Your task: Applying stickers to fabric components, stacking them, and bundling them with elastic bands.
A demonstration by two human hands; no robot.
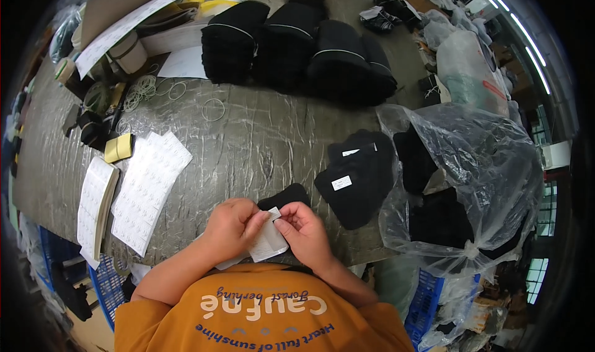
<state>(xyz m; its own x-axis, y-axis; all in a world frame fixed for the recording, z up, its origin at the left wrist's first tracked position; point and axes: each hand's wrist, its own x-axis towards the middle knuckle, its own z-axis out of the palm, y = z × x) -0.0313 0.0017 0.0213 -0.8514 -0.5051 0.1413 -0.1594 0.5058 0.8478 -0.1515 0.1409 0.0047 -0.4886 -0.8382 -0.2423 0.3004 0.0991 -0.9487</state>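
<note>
Near the table's front edge, my left hand (230, 229) and my right hand (305, 235) meet over a small white label sheet (269, 243). Thumb and fingers of each hand are pinched at its upper end, where a little piece stands up; I cannot tell whether it is a separate label. Just beyond my fingers lies a black fabric piece (284, 196), partly hidden by the hands. To the right of my right hand, black fabric pieces (356, 206) are stacked loosely, with small white labels (341, 182) on them.
Bundles of black fabric (288, 48) tied with bands stand at the back. Printed label sheets (149, 187) and a yellow block (119, 148) lie left, near loose rubber bands (141, 90). A clear plastic bag (489, 160) holding black pieces sits right; blue crates (424, 305) are below.
</note>
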